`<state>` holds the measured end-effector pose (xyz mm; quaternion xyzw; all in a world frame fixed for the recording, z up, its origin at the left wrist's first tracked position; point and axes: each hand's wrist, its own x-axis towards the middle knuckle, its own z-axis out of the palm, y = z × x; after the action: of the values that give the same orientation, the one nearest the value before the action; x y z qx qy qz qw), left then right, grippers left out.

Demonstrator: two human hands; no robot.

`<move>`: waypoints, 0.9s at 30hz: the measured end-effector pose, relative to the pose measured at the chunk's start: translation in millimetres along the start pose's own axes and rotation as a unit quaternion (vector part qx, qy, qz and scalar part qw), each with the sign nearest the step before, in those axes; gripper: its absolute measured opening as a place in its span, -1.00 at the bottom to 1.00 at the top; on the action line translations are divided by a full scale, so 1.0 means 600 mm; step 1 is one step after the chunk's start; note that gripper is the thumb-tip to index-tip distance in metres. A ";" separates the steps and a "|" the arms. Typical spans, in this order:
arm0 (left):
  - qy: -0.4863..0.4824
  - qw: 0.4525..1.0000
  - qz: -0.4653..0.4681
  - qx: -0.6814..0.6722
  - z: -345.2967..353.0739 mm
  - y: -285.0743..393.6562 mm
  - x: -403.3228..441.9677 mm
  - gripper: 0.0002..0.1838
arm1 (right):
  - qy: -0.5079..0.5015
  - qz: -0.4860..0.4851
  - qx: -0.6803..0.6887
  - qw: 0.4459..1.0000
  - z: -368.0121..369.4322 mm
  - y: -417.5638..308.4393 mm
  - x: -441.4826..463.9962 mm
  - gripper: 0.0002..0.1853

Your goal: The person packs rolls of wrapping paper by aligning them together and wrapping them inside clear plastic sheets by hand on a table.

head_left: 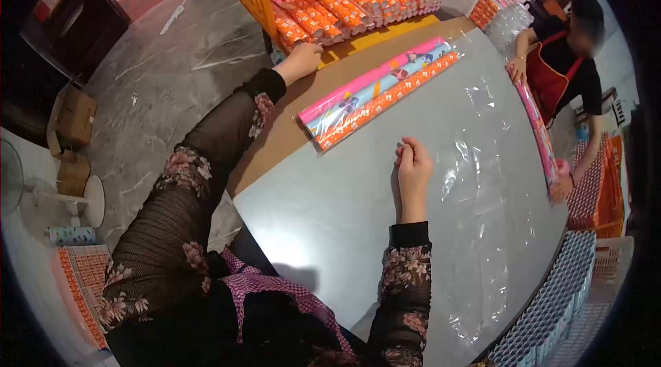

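Observation:
My left hand is at the near edge of the orange crate, by the ends of the orange patterned paper rolls. Its fingers are curled, and what they hold, if anything, is hidden. Over the grey tabletop, my right hand is closed with thumb and fingers together; I cannot make out anything in it. Between and beyond my hands lies a clear-wrapped set of pink, light blue and orange rolls.
Clear plastic film lies along the table's right part. Across the table, a person in a red apron holds a wrapped pink roll bundle. Crates of rolls stand at the right. Cardboard boxes and a fan are at the left.

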<state>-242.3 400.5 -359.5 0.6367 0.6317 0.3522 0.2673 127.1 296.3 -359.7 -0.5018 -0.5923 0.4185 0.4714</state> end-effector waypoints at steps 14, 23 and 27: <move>-0.068 0.896 -0.005 0.438 -0.035 0.070 -0.017 -0.50 | -0.004 -0.006 0.010 1.000 -0.003 0.002 -0.001 -0.82; -0.067 0.914 -0.027 0.400 -0.040 0.057 -0.003 -0.54 | 0.000 -0.009 0.036 0.999 -0.002 0.001 -0.004 -0.83; -0.040 0.889 0.055 0.453 -0.026 0.064 -0.023 -0.71 | 0.001 0.002 0.026 1.000 -0.003 -0.008 -0.004 -0.82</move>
<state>-230.6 382.6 -321.3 0.7357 0.6756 0.0160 -0.0448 128.0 293.2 -355.1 -0.4906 -0.5798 0.4341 0.4845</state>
